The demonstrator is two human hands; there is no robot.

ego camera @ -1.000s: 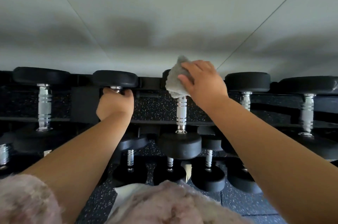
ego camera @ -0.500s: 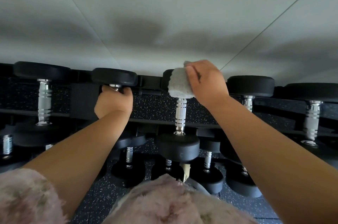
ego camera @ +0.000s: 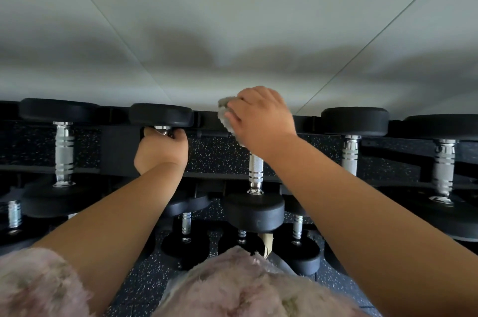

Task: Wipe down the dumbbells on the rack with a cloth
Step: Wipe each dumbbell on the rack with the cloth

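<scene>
Our right hand [ego camera: 261, 120]: we are curling its fingers over a grey cloth [ego camera: 224, 116] and pressing that cloth onto the far head of the centre dumbbell [ego camera: 255, 169] on the top tier. The head itself is lying hidden under hand and cloth. Our left hand [ego camera: 161, 151]: we are wrapping it round the chrome handle of the neighbouring dumbbell [ego camera: 161, 114], just under its far head, apparently bracing ourselves.

Progress, as we are judging it: the wipe is working on one end of one dumbbell. The centre dumbbell's knurled handle and near head are showing bare of cloth, so they are probably waiting their turn. Nothing is telling us which pieces are already clean; no streak or dust line is showing. Possibly waiting: the far-left dumbbell [ego camera: 63, 153], the right-side dumbbell [ego camera: 350, 153], the far-right dumbbell [ego camera: 443, 166], and the smaller lower-tier dumbbells [ego camera: 186, 226]. We are counting much of the job as open.

Surface: the rack [ego camera: 119, 148], black-framed, is carrying the dumbbells side by side, handles pointing toward us, with a lower tier beneath.

Room: the floor [ego camera: 144, 283], dark rubber with pale speckles, is showing through and below the rack. The wall [ego camera: 232, 19], pale panels with thin seams, is standing directly behind the rack with soft shadows falling across it. A fuzzy pink garment [ego camera: 245, 288] is filling the bottom edge of the view.
</scene>
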